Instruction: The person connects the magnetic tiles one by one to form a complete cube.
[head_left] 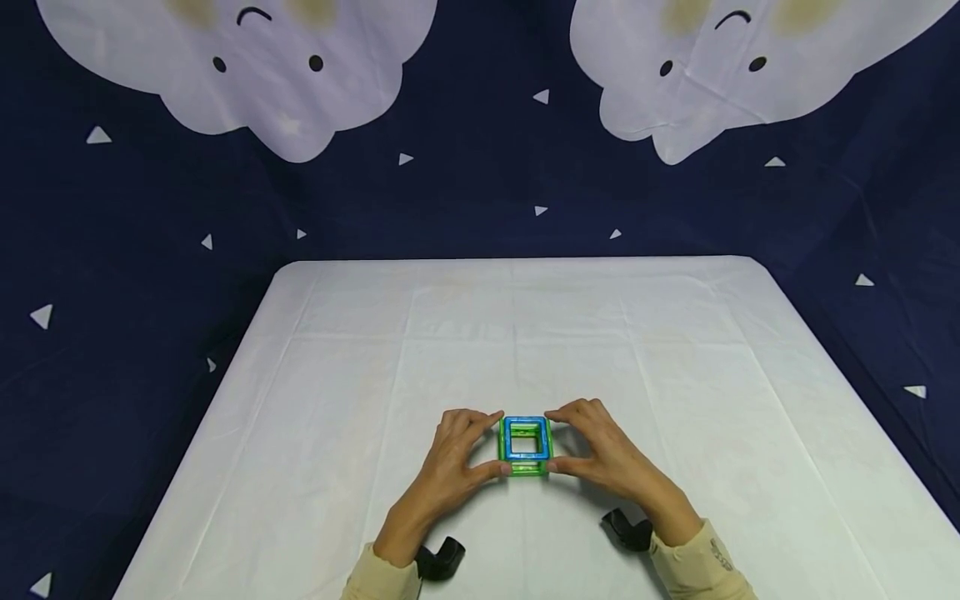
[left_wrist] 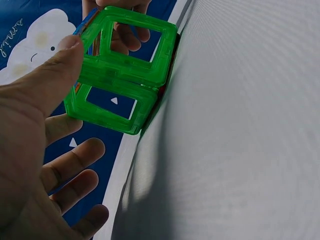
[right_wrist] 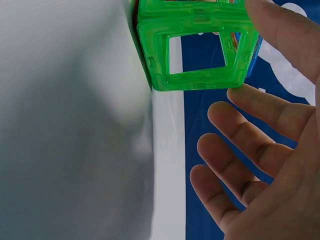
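Note:
A small cube of open-framed magnetic tiles (head_left: pixel 527 469) stands on the white table near its front. Its side tiles are translucent green, and a blue tile (head_left: pixel 508 440) lies across the top. My left hand (head_left: pixel 450 458) pinches the cube's left side between thumb and index finger, with its other fingers spread apart in the left wrist view. On the opposite side my right hand (head_left: pixel 607 454) pinches it likewise, thumb at the near corner and index finger at the far one. Along the cube's base a dark red edge (left_wrist: pixel 162 90) shows against the tabletop.
The white cloth-covered table (head_left: pixel 517 317) has faint fold creases. Behind and beside it hangs a dark blue curtain (head_left: pixel 465 200) with clouds and small white triangles. Black wrist mounts (head_left: pixel 442 560) sit under both wrists, close over the table.

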